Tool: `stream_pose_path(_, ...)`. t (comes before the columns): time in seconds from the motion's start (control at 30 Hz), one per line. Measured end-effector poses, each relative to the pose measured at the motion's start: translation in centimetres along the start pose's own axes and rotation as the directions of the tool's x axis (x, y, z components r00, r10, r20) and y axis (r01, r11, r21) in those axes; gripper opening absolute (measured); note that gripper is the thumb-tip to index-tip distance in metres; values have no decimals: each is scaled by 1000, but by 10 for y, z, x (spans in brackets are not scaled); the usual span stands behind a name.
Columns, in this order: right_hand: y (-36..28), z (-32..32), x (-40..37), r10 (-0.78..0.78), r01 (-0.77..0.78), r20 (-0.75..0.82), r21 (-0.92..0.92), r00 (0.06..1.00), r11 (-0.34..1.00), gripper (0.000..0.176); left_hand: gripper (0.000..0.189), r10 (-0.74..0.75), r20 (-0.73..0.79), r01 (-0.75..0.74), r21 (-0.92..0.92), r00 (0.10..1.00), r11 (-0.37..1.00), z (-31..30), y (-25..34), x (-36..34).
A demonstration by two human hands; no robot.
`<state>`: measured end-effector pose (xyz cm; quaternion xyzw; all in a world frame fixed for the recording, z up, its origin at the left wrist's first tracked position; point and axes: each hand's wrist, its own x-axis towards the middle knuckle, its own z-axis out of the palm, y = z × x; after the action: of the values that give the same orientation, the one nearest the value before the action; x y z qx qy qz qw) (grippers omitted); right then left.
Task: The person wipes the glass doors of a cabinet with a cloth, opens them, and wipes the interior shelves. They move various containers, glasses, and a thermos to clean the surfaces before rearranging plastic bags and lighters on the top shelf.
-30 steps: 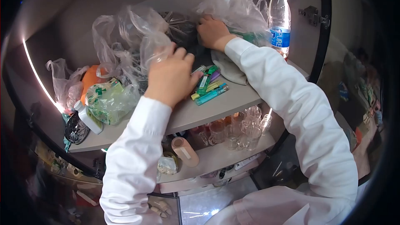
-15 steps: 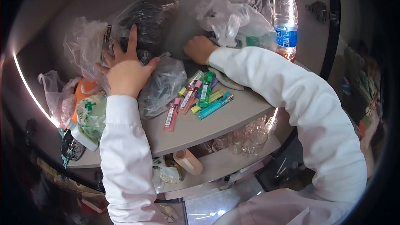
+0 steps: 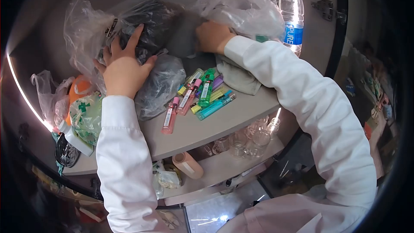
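Leftmost, the left hand [image 3: 123, 71] presses open-palmed, fingers spread, on the black bag [image 3: 153, 23] at the back of the shelf [image 3: 207, 129], grasping nothing. Loose lighters [image 3: 198, 97] lie near, in front of it; shifting the bags slowly would probably avoid scattering them. The right hand [image 3: 211, 36] reaches under the clear plastic bag [image 3: 246, 8], its grip impossible to tell, near the water bottle [image 3: 292, 15].

left hand [image 3: 123, 71] on dark bag [image 3: 153, 21] | right hand [image 3: 211, 35] perhaps gripping clear bag [image 3: 243, 8]
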<state>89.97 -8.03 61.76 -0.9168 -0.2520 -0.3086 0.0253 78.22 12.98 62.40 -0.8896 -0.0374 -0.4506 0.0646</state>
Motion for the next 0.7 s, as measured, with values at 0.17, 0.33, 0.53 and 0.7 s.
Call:
stream_pose_path(0.17,-2,60,26,-113,104,-50,-161,992,981,31,72,-9,9,9,-16,1000,1000,-2,-1,0)
stream_pose_path(0.33,0,47,14,-81,82,-14,100,997,992,28,71,26,-31,-27,-38,999,999,5,-3,3)
stream_pose_path(0.53,-5,51,23,-178,172,-13,-196,984,965,27,71,33,-38,-34,-27,999,999,6,-3,0)
stream_pose_path(0.7,27,40,53,-101,60,-291,-146,951,987,32,69,28,-43,-30,-47,999,998,6,-4,1)
